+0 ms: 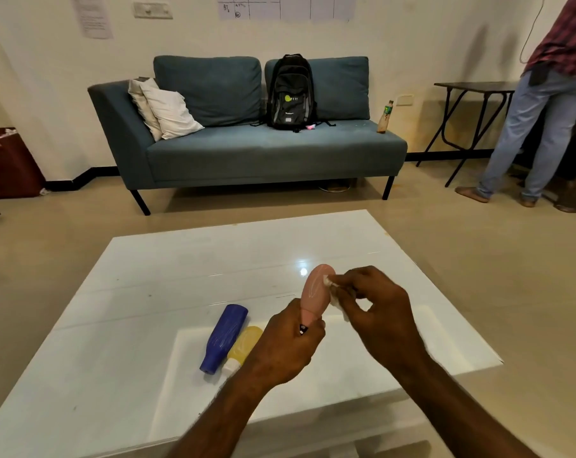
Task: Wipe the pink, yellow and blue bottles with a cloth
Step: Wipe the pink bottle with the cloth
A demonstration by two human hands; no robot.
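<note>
My left hand (pixel 288 345) grips the pink bottle (pixel 316 290) by its neck and holds it above the white table (pixel 148 292), base pointing away from me. My right hand (pixel 376 305) pinches a small white cloth (pixel 334 294) against the right side of the pink bottle. The blue bottle (pixel 224 338) lies on the table to the left of my hands, neck toward me. Right beside it lies the yellow bottle (pixel 243 347), touching the blue one and partly hidden behind my left hand.
A blue sofa (pixel 247 150) with a black backpack (pixel 291 92), pillows and a brown bottle (pixel 384 117) stands beyond the table. A person in jeans (pixel 537 127) stands at the far right by a dark folding table (pixel 471 90). A maroon box (pixel 6 163) sits at the left.
</note>
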